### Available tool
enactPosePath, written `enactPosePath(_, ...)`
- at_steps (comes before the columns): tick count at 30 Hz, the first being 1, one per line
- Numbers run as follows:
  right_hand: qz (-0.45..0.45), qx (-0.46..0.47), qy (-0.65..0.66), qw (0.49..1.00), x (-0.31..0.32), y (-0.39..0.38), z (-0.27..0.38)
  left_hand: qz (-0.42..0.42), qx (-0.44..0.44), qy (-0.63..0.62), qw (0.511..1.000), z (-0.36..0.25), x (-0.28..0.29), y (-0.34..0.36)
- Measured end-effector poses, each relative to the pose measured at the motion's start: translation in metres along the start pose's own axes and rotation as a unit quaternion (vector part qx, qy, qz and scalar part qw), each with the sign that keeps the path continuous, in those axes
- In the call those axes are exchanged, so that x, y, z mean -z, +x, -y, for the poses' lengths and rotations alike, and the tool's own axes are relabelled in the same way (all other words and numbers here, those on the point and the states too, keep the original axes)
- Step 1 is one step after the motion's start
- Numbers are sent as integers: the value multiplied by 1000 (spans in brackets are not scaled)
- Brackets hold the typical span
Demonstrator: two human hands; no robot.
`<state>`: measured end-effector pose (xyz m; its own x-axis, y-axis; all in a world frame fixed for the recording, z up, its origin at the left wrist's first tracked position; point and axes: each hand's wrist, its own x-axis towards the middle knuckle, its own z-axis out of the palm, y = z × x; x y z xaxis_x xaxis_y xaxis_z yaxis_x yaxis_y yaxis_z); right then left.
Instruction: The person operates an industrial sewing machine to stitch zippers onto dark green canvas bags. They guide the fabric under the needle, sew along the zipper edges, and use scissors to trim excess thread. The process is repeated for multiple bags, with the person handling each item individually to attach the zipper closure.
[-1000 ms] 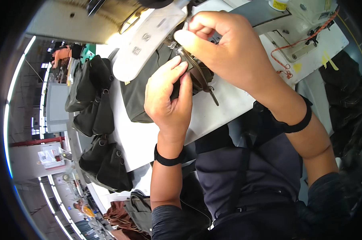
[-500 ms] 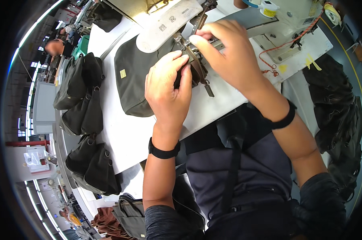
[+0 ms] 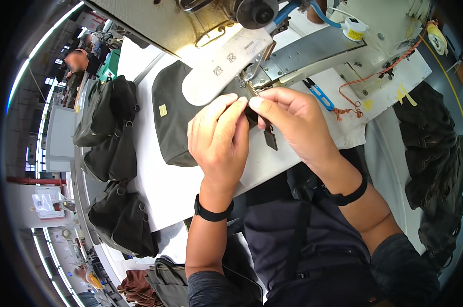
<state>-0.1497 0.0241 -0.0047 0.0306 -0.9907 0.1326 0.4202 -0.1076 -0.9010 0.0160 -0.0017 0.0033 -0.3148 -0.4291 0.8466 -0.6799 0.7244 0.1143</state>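
A dark olive fabric bag [image 3: 172, 123] with a small yellowish label lies on the white table, partly under the pale cover of a sewing machine [image 3: 226, 61]. My left hand [image 3: 218, 138] is closed on the bag's edge, its fingers pinching near the machine's needle area. Against it, my right hand [image 3: 298, 123] pinches the end of a metal-toothed zipper [image 3: 252, 89] between thumb and forefinger. The fingertips of both hands nearly meet and cover the spot they grip. Below them hangs a dark zipper end tab [image 3: 270, 139].
Blue-handled thread snips [image 3: 319, 95] lie right of the machine bed, near an orange cord [image 3: 351, 84]. Several dark bags [image 3: 108, 153] line the table's left side. More dark fabric pieces [image 3: 431, 153] are heaped at right. A person [image 3: 80, 64] stands far left.
My right hand has come down from the machine's needle area to meet my left fingertips at the zipper. The snips it covered now show. The whole view has shifted, showing more of the machine.
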Motion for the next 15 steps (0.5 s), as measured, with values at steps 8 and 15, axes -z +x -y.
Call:
enactPosePath(8, -13, -11, 55, 998, -2, 0, -1, 11, -37, 16, 999, 1, 0, 3)
enactPosePath(15, -40, 12, 83, 996, -8, 1, -4, 0, 13, -24, 1000, 0, -3, 3)
